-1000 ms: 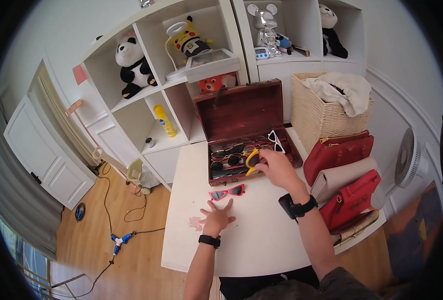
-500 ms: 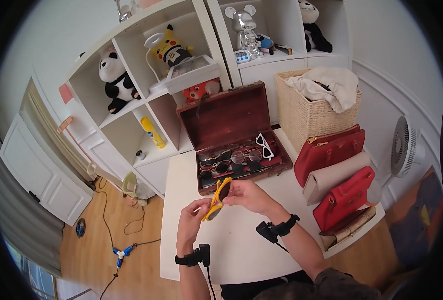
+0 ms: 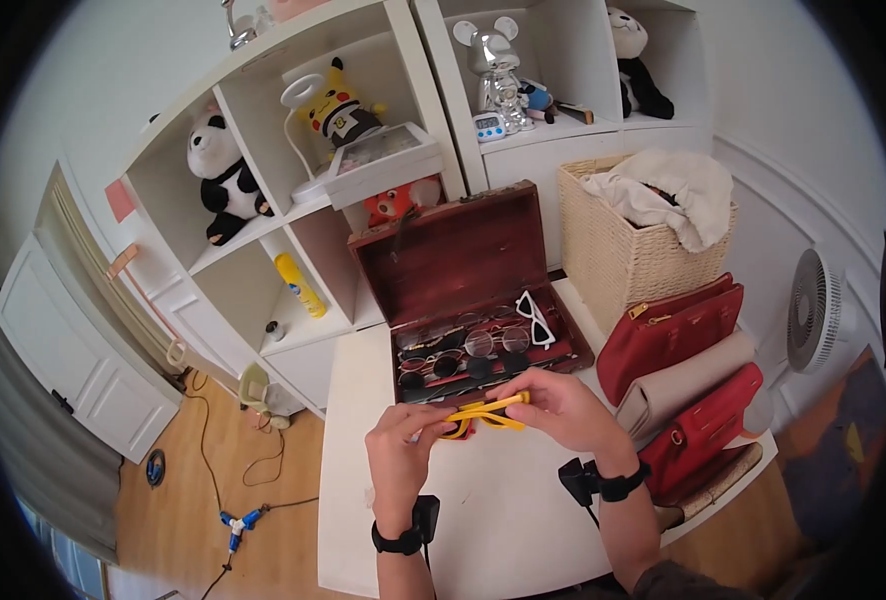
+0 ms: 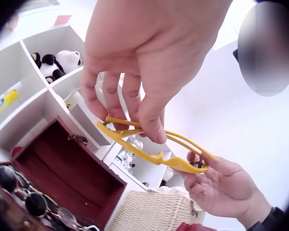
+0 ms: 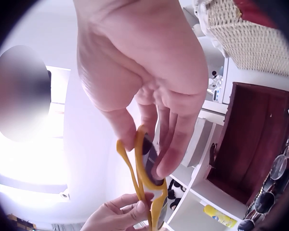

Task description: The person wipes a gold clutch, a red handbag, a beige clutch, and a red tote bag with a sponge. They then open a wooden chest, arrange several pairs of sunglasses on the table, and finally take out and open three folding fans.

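Yellow-framed sunglasses [image 3: 485, 408] are held level between both hands over the table's front part. The left hand [image 3: 400, 450] pinches one end of them, thumb against the yellow arm in the left wrist view [image 4: 149, 62]. At the other end the right hand [image 3: 571, 412] grips the frame, its fingertips on a dark lens in the right wrist view [image 5: 149, 82]. The arms lie close along the front of the frame [image 4: 139, 151]. Behind the hands stands an open dark red case [image 3: 453, 250] with several pairs of glasses inside. A bit of red shows beneath the yellow frame.
On the right of the white table [image 3: 503, 530] are red handbags [image 3: 663, 330], a beige bag [image 3: 688, 380] and a wicker basket [image 3: 643, 260] with white cloth. Behind the table stand white shelves [image 3: 303, 250] with plush toys. A fan [image 3: 813, 310] is at the far right.
The right hand has brought the yellow sunglasses from the case to the table's front, and the left hand has risen and taken their other end. The sunglasses have turned from upright to level.
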`<state>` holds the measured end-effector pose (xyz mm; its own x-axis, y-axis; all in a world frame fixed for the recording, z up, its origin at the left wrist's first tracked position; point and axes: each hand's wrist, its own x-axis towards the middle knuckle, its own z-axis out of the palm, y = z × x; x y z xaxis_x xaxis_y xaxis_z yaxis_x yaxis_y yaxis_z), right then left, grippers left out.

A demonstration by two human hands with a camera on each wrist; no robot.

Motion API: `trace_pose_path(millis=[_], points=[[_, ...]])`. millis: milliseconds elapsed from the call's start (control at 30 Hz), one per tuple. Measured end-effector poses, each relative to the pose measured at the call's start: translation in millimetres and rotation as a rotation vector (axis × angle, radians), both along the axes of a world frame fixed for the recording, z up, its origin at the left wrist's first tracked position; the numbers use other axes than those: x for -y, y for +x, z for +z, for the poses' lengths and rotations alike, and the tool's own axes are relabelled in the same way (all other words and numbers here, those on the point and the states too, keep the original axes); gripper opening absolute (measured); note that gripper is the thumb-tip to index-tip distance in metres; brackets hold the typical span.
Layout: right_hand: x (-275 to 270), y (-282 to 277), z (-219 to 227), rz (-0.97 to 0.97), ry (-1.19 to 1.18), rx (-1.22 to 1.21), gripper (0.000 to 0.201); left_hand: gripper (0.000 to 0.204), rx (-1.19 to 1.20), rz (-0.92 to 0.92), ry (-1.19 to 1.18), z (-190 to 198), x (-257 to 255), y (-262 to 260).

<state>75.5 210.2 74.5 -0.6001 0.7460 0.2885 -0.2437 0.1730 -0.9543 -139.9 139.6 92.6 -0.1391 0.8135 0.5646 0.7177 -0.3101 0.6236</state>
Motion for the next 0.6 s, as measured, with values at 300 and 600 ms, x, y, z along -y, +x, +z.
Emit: trace_pose_path(millis=[300, 600], points=[[0.5, 13.5, 8.7, -0.451, 0.353, 0.214, 0.015, 0.015, 0.188, -0.106, 0.137, 11.7, -12.4, 5.1], [7.3, 6.8, 14.4, -0.296, 0.113, -0.026, 0.012, 0.011, 0.380, -0.154, 0.256, 8.2, -5.4, -17.1]])
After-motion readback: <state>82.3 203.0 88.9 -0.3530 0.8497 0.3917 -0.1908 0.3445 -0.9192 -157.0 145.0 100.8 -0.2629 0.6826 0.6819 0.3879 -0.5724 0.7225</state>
